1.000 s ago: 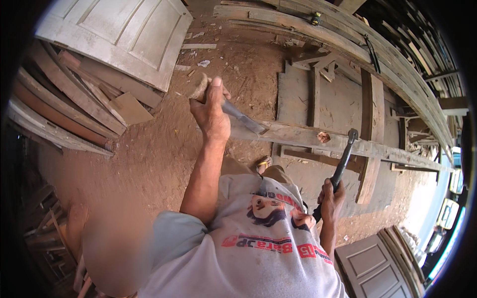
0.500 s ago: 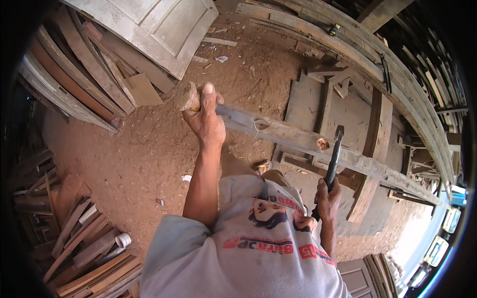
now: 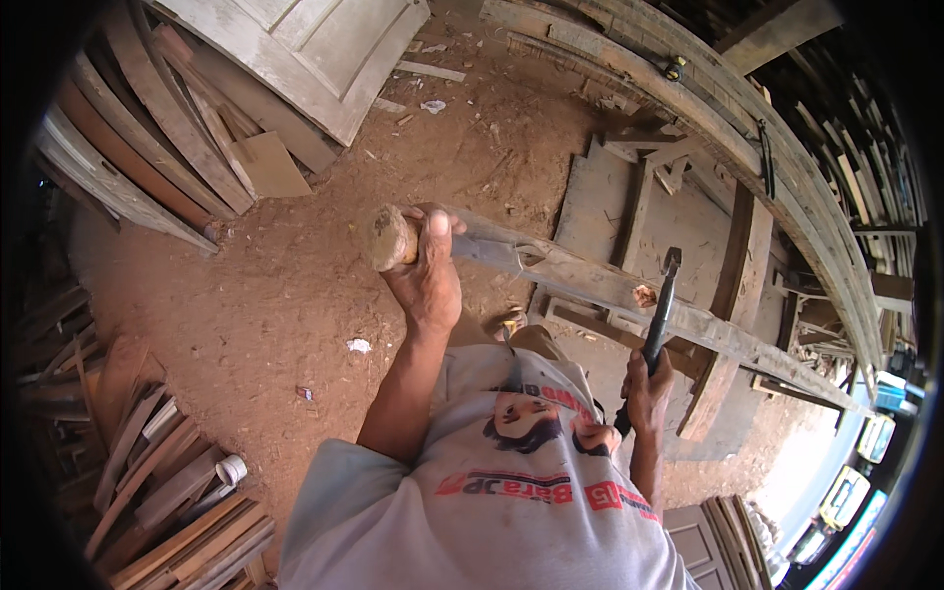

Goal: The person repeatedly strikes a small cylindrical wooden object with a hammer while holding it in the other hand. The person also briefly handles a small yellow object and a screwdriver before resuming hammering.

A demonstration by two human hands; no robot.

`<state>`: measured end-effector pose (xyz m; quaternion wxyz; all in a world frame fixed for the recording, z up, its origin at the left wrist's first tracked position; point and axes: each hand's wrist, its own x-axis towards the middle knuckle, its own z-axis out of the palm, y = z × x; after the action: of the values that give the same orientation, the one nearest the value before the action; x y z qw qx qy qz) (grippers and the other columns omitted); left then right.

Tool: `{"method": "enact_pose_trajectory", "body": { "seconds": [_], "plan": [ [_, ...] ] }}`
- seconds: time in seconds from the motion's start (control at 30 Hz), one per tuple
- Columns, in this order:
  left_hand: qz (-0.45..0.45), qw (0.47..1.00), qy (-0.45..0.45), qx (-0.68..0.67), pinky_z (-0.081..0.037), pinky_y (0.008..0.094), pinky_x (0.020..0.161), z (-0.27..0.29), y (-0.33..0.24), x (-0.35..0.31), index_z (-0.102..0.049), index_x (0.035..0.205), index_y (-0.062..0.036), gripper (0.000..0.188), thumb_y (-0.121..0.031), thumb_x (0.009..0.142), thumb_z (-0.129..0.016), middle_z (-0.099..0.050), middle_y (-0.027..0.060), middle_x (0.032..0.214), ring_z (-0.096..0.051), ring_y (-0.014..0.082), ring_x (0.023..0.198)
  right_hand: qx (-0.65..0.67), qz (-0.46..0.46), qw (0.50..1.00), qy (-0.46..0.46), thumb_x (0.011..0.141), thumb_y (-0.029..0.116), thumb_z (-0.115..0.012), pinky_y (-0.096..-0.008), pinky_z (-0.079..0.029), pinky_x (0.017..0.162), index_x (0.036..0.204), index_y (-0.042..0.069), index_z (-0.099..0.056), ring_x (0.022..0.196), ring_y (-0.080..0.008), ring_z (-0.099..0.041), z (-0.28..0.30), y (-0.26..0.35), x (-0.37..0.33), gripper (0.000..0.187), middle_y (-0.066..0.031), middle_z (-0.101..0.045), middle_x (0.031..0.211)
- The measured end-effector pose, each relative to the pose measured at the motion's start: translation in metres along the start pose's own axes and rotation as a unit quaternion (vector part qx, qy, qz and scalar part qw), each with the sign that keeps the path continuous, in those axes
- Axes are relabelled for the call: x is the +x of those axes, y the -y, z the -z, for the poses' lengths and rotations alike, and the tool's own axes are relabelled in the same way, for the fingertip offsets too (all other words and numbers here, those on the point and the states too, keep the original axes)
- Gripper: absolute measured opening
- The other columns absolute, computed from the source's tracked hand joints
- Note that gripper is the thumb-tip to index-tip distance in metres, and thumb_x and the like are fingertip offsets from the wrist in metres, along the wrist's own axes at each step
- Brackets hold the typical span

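Note:
My left hand (image 3: 429, 285) is wrapped around what looks like a chisel, its thumb along the top. The chisel's round, battered wooden butt (image 3: 386, 239) sticks out on the left and has a yellowish collar. Past my fingers a grey length runs along the long wooden beam (image 3: 580, 272); I cannot tell where its tip ends. A thin curl lies on the beam nearby, and farther right is a rough, freshly splintered patch (image 3: 644, 296). My right hand (image 3: 648, 386) grips a black-handled hand tool (image 3: 661, 320), held upright, its small notched metal head (image 3: 673, 259) uppermost, apart from the chisel.
Planks (image 3: 167, 108) and a panelled door (image 3: 344, 79) lean at the upper left. Long boards (image 3: 728, 118) curve across the upper right, bearing a small yellow-black object (image 3: 675, 68) and a dark tool (image 3: 766, 157). Scrap wood (image 3: 187, 492) is heaped at lower left. Timber pieces lie beneath the beam.
My left hand has moved down and slightly right, and the chisel's butt now faces me more. My right hand and its tool have barely moved. The whole view has shifted slightly.

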<state>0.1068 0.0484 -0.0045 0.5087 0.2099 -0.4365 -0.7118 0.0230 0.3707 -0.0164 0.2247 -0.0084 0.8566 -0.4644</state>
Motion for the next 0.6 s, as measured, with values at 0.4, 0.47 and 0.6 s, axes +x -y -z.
{"method": "enact_pose_trajectory", "body": {
  "seconds": [0.4,0.47,0.6],
  "plan": [
    [-0.015,0.996,0.066,-0.056,-0.053,0.0333,0.075,0.024,0.02,-0.009,-0.052,0.113,-0.0014,0.03,-0.013,0.095,-0.072,-0.059,0.0137,0.112,-0.061,0.016,0.093,-0.027,-0.033,0.998,0.035,0.098,0.034,-0.064,-0.0296,-0.045,0.046,0.094,0.004,-0.053,0.05,-0.0105,-0.052,-0.021,-0.008,-0.002,0.033,-0.0015,-0.053,0.063],
    [-0.02,0.999,0.026,-0.02,-0.052,0.0322,0.074,0.025,0.029,-0.015,-0.052,0.111,-0.0018,0.03,-0.015,0.095,-0.074,-0.061,0.0122,0.109,-0.061,0.0149,0.091,-0.039,-0.038,0.998,0.043,0.098,0.034,-0.064,-0.0304,-0.045,0.046,0.093,0.004,-0.054,0.05,-0.0108,-0.052,-0.018,-0.01,0.002,0.033,-0.0019,-0.054,0.063],
    [-0.043,0.998,-0.037,0.03,-0.051,0.0311,0.073,0.003,0.015,-0.032,-0.055,0.104,-0.0019,0.026,-0.016,0.095,-0.075,-0.06,0.0064,0.097,-0.058,0.0131,0.086,-0.077,-0.01,0.995,0.07,0.098,0.034,-0.064,-0.0324,-0.045,0.047,0.094,0.003,-0.054,0.049,-0.0122,-0.053,-0.01,-0.013,0.012,0.033,-0.0036,-0.054,0.063]
  ]
}}
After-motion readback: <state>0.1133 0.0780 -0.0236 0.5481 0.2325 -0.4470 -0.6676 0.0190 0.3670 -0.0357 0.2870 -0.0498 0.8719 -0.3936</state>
